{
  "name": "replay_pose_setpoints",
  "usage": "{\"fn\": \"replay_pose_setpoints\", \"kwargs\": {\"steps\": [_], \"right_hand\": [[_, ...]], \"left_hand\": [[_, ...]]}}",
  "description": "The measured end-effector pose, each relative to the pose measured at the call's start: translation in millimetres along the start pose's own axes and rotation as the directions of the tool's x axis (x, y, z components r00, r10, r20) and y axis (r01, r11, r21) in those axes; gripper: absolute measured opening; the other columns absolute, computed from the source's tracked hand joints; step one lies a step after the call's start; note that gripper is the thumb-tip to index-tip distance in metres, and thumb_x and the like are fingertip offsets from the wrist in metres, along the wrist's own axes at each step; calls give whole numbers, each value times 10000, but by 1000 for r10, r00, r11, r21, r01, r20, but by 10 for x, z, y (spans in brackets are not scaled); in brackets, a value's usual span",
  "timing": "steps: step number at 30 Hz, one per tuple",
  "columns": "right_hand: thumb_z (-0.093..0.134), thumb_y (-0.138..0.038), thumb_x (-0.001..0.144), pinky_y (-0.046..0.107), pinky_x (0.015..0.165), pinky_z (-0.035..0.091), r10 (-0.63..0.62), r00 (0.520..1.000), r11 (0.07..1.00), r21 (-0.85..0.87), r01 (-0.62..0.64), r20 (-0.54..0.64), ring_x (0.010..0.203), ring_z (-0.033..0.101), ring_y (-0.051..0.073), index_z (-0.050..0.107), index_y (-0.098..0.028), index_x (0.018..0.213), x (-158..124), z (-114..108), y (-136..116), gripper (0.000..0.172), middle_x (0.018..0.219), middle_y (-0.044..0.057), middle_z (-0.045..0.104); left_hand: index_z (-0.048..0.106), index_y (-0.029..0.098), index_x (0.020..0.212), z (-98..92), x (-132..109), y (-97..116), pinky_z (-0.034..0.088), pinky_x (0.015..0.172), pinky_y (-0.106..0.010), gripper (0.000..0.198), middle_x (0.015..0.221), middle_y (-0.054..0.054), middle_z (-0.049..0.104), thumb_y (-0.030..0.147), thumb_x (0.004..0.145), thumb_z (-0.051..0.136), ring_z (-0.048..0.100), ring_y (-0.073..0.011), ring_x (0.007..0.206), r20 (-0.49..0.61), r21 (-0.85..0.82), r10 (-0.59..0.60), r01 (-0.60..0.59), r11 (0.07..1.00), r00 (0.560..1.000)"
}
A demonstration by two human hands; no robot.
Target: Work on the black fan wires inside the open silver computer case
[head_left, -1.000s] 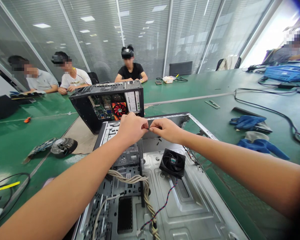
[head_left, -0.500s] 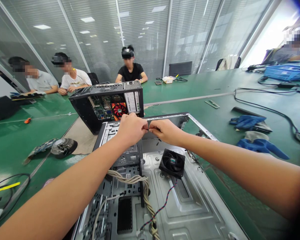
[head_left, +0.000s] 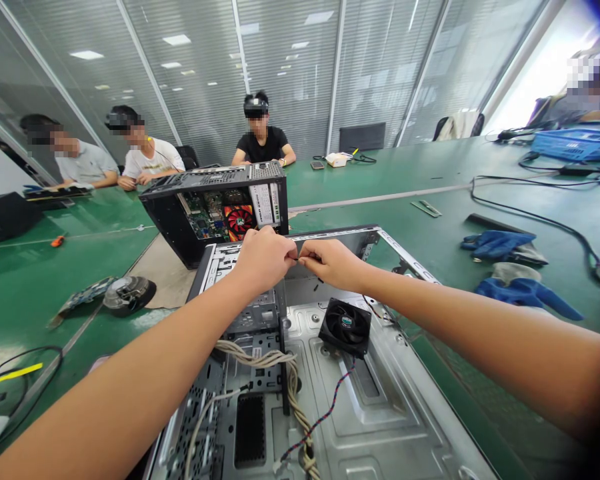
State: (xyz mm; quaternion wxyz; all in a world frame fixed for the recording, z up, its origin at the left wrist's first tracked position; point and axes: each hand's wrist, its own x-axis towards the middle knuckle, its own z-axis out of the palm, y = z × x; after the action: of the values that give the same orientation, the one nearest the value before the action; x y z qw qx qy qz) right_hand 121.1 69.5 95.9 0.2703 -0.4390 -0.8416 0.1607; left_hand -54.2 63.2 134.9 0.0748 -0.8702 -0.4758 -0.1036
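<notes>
My left hand [head_left: 267,257] and my right hand [head_left: 333,261] meet above the far part of an open computer case [head_left: 395,413]. Both have their fingers pinched together, tip to tip, around a small dark piece that is too small to name. Below my right hand a black case fan [head_left: 346,327] lies on the metal floor of the case, and its red-and-blue twisted cable [head_left: 330,407] trails toward me. A bundle of beige twisted wires [head_left: 293,383] runs beside the drive cage [head_left: 255,320].
A second computer tower [head_left: 210,207] with a red fan stands behind. Blue work gloves [head_left: 503,243] and black cables [head_left: 535,207] lie to the right, a metal-and-black round part [head_left: 129,295] to the left. Several people sit around the green table [head_left: 360,197]; a blue basket [head_left: 575,145] is far right.
Both hands hold nearly the same place and pinch. The view has shifted very slightly; the fan and the case stay put.
</notes>
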Motion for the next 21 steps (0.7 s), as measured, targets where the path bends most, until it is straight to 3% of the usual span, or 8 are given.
{"fn": "replay_pose_setpoints", "kwargs": {"steps": [11,21], "right_hand": [[471,-263,875,287,613,285,40,998,999,14,-41,52,602,434,136,631,-185,712,21,-14,3,241,601,3,534],[524,-233,815,289,596,278,50,999,997,51,-50,8,605,423,133,604,-186,690,12,6,-10,156,621,-1,548]], "left_hand": [[754,245,816,-16,2,24,332,745,-366,171,767,-58,694,292,850,593,530,-248,888,28,19,1,-1,1000,1000],[740,219,803,-6,6,10,334,744,-364,187,754,-72,677,258,843,561,528,-245,875,23,51,55,-56,997,998]]}}
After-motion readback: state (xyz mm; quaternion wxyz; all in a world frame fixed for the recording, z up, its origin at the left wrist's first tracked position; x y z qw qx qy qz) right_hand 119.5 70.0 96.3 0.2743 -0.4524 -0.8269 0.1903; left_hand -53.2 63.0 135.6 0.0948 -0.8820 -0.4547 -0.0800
